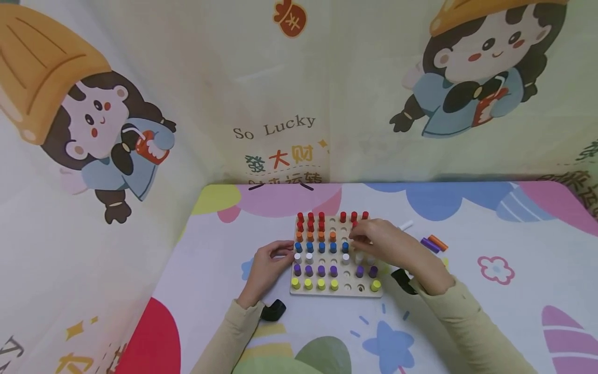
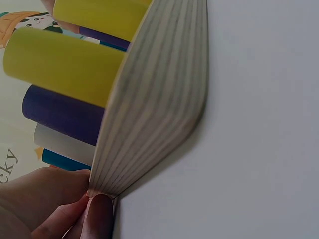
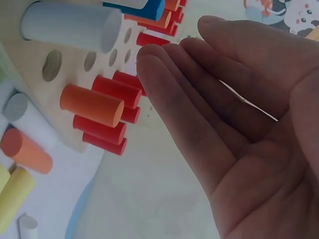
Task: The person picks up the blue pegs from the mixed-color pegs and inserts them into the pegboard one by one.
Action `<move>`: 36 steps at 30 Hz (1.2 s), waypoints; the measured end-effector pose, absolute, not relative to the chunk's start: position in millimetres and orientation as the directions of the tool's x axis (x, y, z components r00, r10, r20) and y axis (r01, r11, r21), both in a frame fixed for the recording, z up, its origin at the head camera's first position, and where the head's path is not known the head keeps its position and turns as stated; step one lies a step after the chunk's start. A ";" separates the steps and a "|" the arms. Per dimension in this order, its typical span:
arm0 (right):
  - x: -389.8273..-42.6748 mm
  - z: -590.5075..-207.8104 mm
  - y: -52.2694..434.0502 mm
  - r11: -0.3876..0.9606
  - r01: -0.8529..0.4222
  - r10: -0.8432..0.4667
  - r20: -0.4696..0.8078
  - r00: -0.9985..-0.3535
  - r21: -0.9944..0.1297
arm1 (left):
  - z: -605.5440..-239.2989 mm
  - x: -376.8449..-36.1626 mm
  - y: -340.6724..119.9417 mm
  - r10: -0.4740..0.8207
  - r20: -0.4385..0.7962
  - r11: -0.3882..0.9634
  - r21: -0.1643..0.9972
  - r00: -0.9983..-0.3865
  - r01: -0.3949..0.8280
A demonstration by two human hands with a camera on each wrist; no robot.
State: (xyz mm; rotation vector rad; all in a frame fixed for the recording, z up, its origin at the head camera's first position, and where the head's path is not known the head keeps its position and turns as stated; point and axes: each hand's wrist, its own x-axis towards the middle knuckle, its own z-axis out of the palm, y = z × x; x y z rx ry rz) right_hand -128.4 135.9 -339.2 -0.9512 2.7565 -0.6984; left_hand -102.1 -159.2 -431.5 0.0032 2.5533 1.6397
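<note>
Right hand [image 1: 380,244]: hovering over the pegboard's [image 1: 336,291] far right part, fingers straight, holding nothing.
Left hand [image 1: 268,262]: pinching the pegboard's left edge.
Orange peg [image 3: 92,104]: standing upright just beyond the right fingertips.
Loose pegs [image 1: 433,243]: lying on the surface, right of the board.

The head camera looks forward and down from above onto the tabletop [image 1: 467,311], with the wooden pegboard [image 1: 336,292] just below centre and both hands in frame. The left wrist camera sits very close at tabletop level, facing the pegboard's [image 2: 154,99] side edge, yellow pegs [image 2: 60,64] at 10 o'clock. The right wrist camera looks along the open palm of the right hand [image 3: 239,129] at the pegboard's [image 3: 30,50] red pegs [image 3: 117,89] at 9 o'clock. All three views share the pegboard.
</note>
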 end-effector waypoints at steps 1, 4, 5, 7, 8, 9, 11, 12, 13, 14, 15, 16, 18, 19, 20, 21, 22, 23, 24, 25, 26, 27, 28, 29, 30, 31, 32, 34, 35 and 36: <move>-128.3 -339.4 137.3 0.693 -0.547 -0.612 0.018 -0.791 -0.469 | -431.7 -102.5 -159.2 0.063 -0.085 0.415 0.908 -0.994 -0.052; -128.1 -340.3 140.4 0.699 -0.542 -0.607 0.015 -0.795 -0.466 | -432.3 -103.0 -159.1 0.064 -0.085 0.410 0.911 -0.994 -0.051; -127.7 -340.3 141.2 0.701 -0.542 -0.605 0.016 -0.796 -0.463 | -432.2 -103.0 -159.0 0.063 -0.087 0.408 0.911 -0.994 -0.054; -126.9 -340.2 143.1 0.704 -0.539 -0.601 0.018 -0.799 -0.462 | -432.5 -102.8 -158.9 0.062 -0.093 0.410 0.910 -0.994 -0.060; -126.3 -340.2 144.2 0.706 -0.536 -0.597 0.017 -0.802 -0.462 | -432.5 -102.7 -158.7 0.060 -0.096 0.413 0.909 -0.994 -0.063; -125.7 -340.1 145.5 0.709 -0.531 -0.592 0.017 -0.806 -0.464 | -432.5 -102.4 -158.6 0.060 -0.098 0.414 0.908 -0.993 -0.064; -124.7 -340.4 148.5 0.710 -0.526 -0.585 0.024 -0.811 -0.468 | -432.7 -102.3 -158.6 0.061 -0.097 0.417 0.907 -0.993 -0.063; -124.3 -340.8 150.2 0.709 -0.524 -0.582 0.029 -0.813 -0.471 | -432.6 -102.3 -158.5 0.061 -0.096 0.418 0.906 -0.994 -0.061; -123.8 -341.5 152.0 0.708 -0.524 -0.580 0.033 -0.814 -0.474 | -432.5 -102.2 -158.5 0.062 -0.095 0.417 0.907 -0.994 -0.061; -123.3 -342.0 153.8 0.707 -0.521 -0.577 0.036 -0.816 -0.478 | -432.4 -102.2 -158.5 0.062 -0.094 0.417 0.907 -0.994 -0.060; -123.1 -342.5 155.6 0.708 -0.517 -0.572 0.040 -0.819 -0.481 | -432.3 -102.3 -158.5 0.062 -0.095 0.416 0.907 -0.994 -0.061; -122.8 -343.2 157.3 0.709 -0.513 -0.567 0.042 -0.823 -0.484 | -432.3 -102.4 -158.6 0.061 -0.096 0.417 0.907 -0.994 -0.062; -122.1 -344.2 160.6 0.712 -0.508 -0.560 0.045 -0.827 -0.484 | -432.0 -102.4 -158.6 0.060 -0.096 0.416 0.907 -0.994 -0.063; -121.9 -344.6 162.1 0.715 -0.505 -0.557 0.045 -0.830 -0.484 | -432.1 -102.5 -158.7 0.059 -0.097 0.417 0.907 -0.994 -0.064; -121.7 -345.1 163.5 0.717 -0.503 -0.553 0.046 -0.832 -0.482 | -432.1 -102.5 -158.7 0.058 -0.096 0.419 0.906 -0.994 -0.063; -121.6 -345.4 164.7 0.721 -0.501 -0.549 0.046 -0.835 -0.479 | -432.1 -102.2 -158.7 0.057 -0.096 0.422 0.905 -0.994 -0.063; -121.3 -345.5 166.1 0.724 -0.501 -0.547 0.048 -0.836 -0.474 | -432.1 -102.1 -158.7 0.056 -0.096 0.424 0.903 -0.994 -0.064; -121.3 -345.7 167.5 0.725 -0.506 -0.550 0.050 -0.834 -0.468 | -432.2 -101.9 -158.7 0.054 -0.097 0.426 0.903 -0.994 -0.065; -121.1 -346.0 168.9 0.729 -0.504 -0.546 0.050 -0.836 -0.464 | -432.3 -101.8 -158.7 0.052 -0.097 0.427 0.902 -0.994 -0.066; -120.8 -345.9 170.4 0.733 -0.499 -0.542 0.047 -0.839 -0.462 | -432.2 -101.6 -158.6 0.051 -0.097 0.429 0.901 -0.994 -0.066; -120.6 -345.9 172.1 0.738 -0.493 -0.536 0.044 -0.843 -0.461 | -432.1 -101.5 -158.6 0.051 -0.097 0.430 0.900 -0.994 -0.066; -120.3 -345.6 173.6 0.743 -0.487 -0.532 0.038 -0.846 -0.459 | -432.1 -101.4 -158.7 0.049 -0.098 0.432 0.900 -0.994 -0.067; -120.1 -345.7 175.4 0.748 -0.480 -0.527 0.031 -0.849 -0.458 | -431.9 -101.4 -158.5 0.050 -0.098 0.432 0.899 -0.994 -0.067; -119.9 -345.8 177.0 0.750 -0.474 -0.523 0.026 -0.852 -0.460 | -431.8 -101.4 -158.4 0.050 -0.097 0.433 0.899 -0.994 -0.066; -119.8 -346.1 178.6 0.756 -0.463 -0.514 0.018 -0.857 -0.463 | -431.6 -101.4 -158.2 0.051 -0.095 0.435 0.898 -0.994 -0.063; -119.8 -346.3 180.0 0.757 -0.461 -0.514 0.014 -0.858 -0.464 | -431.5 -101.5 -158.1 0.052 -0.095 0.437 0.897 -0.994 -0.063; -120.0 -346.9 181.5 0.759 -0.456 -0.511 0.008 -0.859 -0.464 | -431.5 -101.6 -158.0 0.051 -0.095 0.439 0.896 -0.994 -0.063; -120.7 -348.6 184.5 0.764 -0.447 -0.506 -0.002 -0.863 -0.465 | -431.5 -102.0 -157.5 0.053 -0.093 0.439 0.896 -0.994 -0.060; -121.0 -349.7 186.2 0.765 -0.445 -0.505 -0.004 -0.863 -0.466 | -431.8 -102.2 -157.5 0.053 -0.094 0.439 0.896 -0.994 -0.062; -121.4 -351.1 188.1 0.767 -0.443 -0.503 -0.005 -0.865 -0.465 | -432.0 -102.3 -157.4 0.053 -0.094 0.438 0.897 -0.994 -0.061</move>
